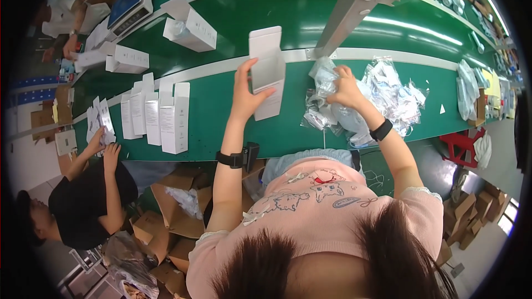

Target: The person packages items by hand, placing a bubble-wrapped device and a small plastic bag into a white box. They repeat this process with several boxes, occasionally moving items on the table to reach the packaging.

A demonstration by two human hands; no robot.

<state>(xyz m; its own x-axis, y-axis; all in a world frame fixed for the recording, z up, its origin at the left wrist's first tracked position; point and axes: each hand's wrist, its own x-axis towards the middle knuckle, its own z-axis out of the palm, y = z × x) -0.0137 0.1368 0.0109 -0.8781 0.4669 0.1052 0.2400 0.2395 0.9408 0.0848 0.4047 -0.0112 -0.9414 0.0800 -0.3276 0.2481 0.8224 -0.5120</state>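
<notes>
We see left hand (244, 91) clamped on open white carton (266, 72), flap up, nothing visible inside. Right hand (344, 86) fingers curled into bag pile (368, 99), pinching one bag, not yet lifted. Finished cartons (160, 116) stand well left of fingers. We judge packing of this one barely begun.
</notes>
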